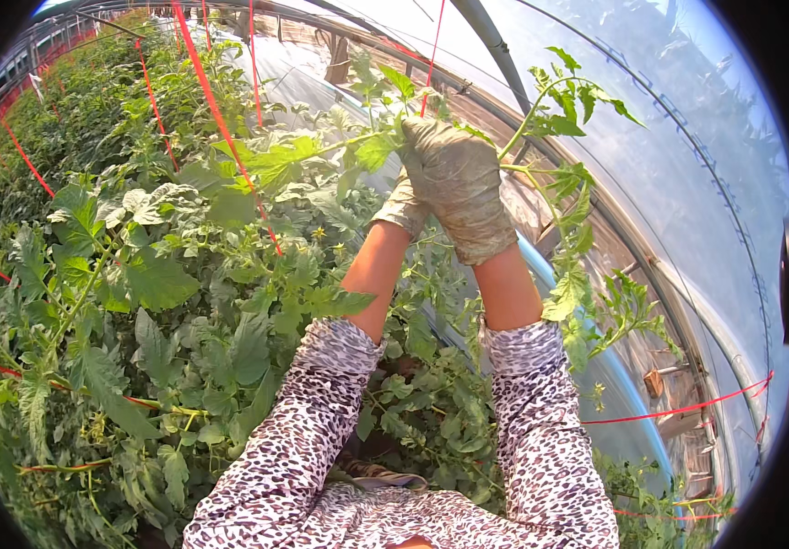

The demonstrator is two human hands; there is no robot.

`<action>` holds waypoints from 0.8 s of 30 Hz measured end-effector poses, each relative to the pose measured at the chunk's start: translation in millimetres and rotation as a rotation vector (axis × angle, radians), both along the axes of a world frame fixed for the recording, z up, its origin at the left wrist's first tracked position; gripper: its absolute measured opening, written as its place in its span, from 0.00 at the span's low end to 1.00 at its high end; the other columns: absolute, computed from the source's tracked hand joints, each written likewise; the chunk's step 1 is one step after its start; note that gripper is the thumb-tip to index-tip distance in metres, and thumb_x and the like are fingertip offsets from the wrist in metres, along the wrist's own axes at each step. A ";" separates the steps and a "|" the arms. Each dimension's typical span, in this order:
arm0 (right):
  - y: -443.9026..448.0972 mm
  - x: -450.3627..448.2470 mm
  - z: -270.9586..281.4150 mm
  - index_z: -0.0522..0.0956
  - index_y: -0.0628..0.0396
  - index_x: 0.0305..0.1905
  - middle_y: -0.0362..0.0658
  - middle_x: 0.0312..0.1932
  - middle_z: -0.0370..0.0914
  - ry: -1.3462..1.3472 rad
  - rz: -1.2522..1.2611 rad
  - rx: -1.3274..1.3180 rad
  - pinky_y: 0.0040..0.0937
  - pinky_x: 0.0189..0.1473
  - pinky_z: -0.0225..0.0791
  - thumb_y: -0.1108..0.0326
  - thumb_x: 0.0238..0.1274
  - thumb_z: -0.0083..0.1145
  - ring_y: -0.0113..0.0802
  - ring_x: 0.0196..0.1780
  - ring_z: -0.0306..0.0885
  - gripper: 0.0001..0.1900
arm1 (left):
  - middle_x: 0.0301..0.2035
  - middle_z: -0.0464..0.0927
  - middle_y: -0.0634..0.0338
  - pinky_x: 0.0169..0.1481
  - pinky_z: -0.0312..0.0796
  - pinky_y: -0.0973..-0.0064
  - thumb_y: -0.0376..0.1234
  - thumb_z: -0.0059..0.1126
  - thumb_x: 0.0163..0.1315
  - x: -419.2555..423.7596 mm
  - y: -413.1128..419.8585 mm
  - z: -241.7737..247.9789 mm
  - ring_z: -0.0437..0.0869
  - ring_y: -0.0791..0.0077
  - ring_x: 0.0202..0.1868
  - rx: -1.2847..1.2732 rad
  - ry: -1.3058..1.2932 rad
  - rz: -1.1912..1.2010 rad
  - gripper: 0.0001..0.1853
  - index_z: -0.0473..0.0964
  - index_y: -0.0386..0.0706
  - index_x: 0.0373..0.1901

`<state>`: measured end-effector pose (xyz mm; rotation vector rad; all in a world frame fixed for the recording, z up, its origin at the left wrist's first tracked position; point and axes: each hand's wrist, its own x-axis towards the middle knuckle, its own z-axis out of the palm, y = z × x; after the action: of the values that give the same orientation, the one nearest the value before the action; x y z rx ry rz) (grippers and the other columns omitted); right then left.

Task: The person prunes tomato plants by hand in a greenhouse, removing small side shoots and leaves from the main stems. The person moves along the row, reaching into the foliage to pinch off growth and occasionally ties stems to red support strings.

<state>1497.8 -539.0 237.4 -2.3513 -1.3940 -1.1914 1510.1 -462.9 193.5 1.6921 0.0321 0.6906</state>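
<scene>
My right hand [460,185], in a thin soiled glove, is closed around the upper part of a tomato vine at the top middle of the view. Behind it my left hand [405,202], gloved too, is mostly covered; its fingers cannot be made out. A leafy tomato shoot [298,154] runs out to the left of the hands, and another shoot [539,103] rises to the right. From the top of the hands a red twine [433,58] goes up, taut; whether the fingers grip it is hidden.
Dense tomato plants [182,288] fill the left side, with red strings [212,96] hanging among them. On the right curve a metal greenhouse pipe [497,51] and clear plastic film [641,89]. A blue-edged sheet [631,391] lies below. Another red string [676,410] crosses at lower right.
</scene>
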 end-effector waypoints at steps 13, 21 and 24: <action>29.8 154.2 45.8 0.77 0.62 0.20 0.46 0.16 0.76 1.043 0.187 0.470 0.30 0.28 0.66 0.61 0.45 0.56 0.32 0.24 0.75 0.14 | 0.29 0.79 0.59 0.35 0.68 0.84 0.22 0.51 0.54 23.4 59.7 -2.2 0.76 0.81 0.30 -0.264 -0.506 0.298 0.06 0.76 0.35 0.33; 82.3 146.6 43.2 0.77 0.58 0.39 0.41 0.28 0.78 1.290 0.563 0.115 0.22 0.24 0.63 0.63 0.52 0.57 0.23 0.22 0.67 0.12 | 0.36 0.77 0.54 0.44 0.75 0.71 0.28 0.56 0.55 52.4 80.7 -6.4 0.80 0.64 0.35 -0.428 -0.065 -0.508 0.14 0.70 0.36 0.43; 77.1 182.4 5.5 0.75 0.59 0.41 0.41 0.31 0.78 1.395 0.888 0.435 0.21 0.28 0.68 0.68 0.55 0.53 0.23 0.22 0.66 0.11 | 0.31 0.77 0.54 0.38 0.76 0.69 0.26 0.53 0.56 68.2 74.5 -19.7 0.80 0.64 0.31 -0.656 -0.171 -0.358 0.09 0.71 0.35 0.39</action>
<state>1680.2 -461.9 242.8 -1.2811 -1.1115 0.3736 1578.3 -388.4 173.9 0.9713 -0.1476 0.4782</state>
